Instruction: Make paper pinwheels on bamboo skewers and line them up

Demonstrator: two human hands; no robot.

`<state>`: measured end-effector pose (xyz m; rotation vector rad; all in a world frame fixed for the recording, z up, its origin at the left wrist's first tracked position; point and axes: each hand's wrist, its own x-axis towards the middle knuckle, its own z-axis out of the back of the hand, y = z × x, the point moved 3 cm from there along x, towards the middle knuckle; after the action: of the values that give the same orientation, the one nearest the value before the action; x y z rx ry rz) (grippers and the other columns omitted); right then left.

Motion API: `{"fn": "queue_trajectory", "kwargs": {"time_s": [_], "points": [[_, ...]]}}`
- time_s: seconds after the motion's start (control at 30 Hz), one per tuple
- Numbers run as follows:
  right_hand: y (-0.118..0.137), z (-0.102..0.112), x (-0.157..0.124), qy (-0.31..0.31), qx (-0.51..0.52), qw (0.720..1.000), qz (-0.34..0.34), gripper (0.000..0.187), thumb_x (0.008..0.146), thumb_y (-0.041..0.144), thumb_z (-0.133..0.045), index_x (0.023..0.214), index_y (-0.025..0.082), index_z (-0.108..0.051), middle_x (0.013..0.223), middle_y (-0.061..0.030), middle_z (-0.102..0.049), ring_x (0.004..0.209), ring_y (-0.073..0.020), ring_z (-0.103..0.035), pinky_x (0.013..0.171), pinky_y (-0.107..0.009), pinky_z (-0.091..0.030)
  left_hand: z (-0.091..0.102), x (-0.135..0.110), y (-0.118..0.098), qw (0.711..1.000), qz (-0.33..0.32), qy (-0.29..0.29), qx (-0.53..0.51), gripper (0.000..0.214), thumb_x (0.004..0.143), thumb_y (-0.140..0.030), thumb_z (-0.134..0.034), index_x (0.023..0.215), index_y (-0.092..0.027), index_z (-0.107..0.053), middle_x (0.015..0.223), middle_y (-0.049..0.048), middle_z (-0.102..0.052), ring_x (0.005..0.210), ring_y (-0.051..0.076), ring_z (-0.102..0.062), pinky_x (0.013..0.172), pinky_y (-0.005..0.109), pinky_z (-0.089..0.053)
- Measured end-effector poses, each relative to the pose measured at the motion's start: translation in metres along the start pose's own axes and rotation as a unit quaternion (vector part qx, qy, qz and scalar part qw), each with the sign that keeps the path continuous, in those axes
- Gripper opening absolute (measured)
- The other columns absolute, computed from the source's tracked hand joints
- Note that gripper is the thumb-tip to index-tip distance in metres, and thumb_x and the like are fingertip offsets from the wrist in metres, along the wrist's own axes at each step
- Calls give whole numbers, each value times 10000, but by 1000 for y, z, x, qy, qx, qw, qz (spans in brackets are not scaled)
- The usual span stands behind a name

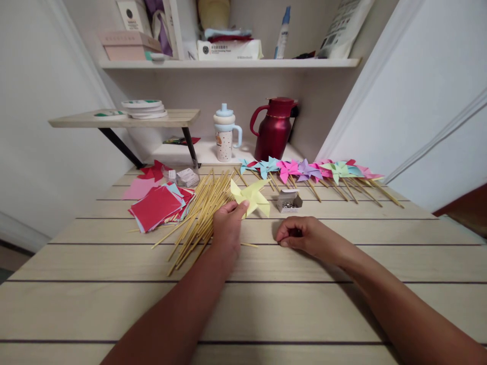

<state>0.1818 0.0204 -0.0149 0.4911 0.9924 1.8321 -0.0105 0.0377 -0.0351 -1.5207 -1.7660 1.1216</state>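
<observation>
Between the thumb and fingers of my left hand (227,225) is a yellow paper pinwheel (254,196), held above the table. Beneath and left of that hand lies a loose heap of thin wooden sticks (198,218). My right hand (299,233) rests low over the tabletop with thumb and fingertips pinched together; whatever is in the pinch is too small to make out. Just beyond it stands a small open box (289,202) with shiny metal pieces inside. One stick's end (249,245) pokes out to the right of my left wrist.
Coloured paper squares (158,207) are stacked at the left. Finished pinwheels on sticks (306,171) lie in a row at the back right. Behind stand a cup (225,134) and a red thermos jug (274,129). A small raised shelf (178,117) carries tape rolls (143,108).
</observation>
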Motion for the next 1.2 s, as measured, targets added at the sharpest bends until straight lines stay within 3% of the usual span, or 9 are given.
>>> {"fn": "queue_trajectory", "kwargs": {"time_s": [0.67, 1.2], "points": [[-4, -3, 3, -7, -17, 1000, 9, 94, 781, 250, -613, 743, 205, -686, 696, 12, -605, 672, -150, -517, 608, -260, -388, -2, -3, -5, 1000, -12, 1, 28, 296, 587, -341, -861, 798, -154, -768, 800, 55, -761, 757, 200, -676, 768, 312, -491], [-1, -5, 2, -28, -39, 999, 4, 90, 772, 224, -613, 744, 204, -696, 689, 8, -631, 649, -153, -524, 602, -269, -384, -3, -2, -2, 999, -9, 14, 34, 332, 577, -359, -865, 819, -154, -767, 857, 69, -766, 787, 208, -673, 800, 328, -493]]}}
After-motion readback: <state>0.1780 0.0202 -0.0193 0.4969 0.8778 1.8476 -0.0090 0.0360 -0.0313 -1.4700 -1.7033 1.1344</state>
